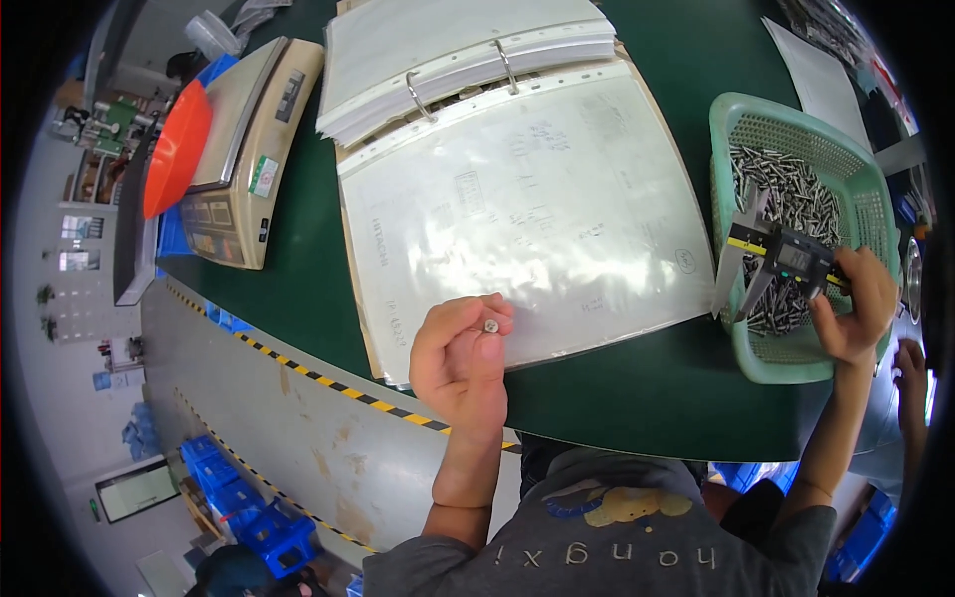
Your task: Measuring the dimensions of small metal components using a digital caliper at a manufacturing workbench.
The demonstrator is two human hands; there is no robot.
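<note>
Toward six o'clock, the left hand (456,363) pinched a small metal piece (491,325) by the binder's (597,239) near edge. At three, the right hand (858,303) grasped a caliper (793,258) above a basket (771,370) of metal pins (791,191). Measuring seemed in hand; joining caliper and piece would call for steadiness.

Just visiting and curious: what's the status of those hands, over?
Left hand pinching small metal part. Right hand holding digital caliper over green basket. Open binder lies between hands.

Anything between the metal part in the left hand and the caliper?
Nothing visible stands between the metal part and the caliper. The binder page lies behind the gap; the green basket is beneath the caliper, not between.
</note>
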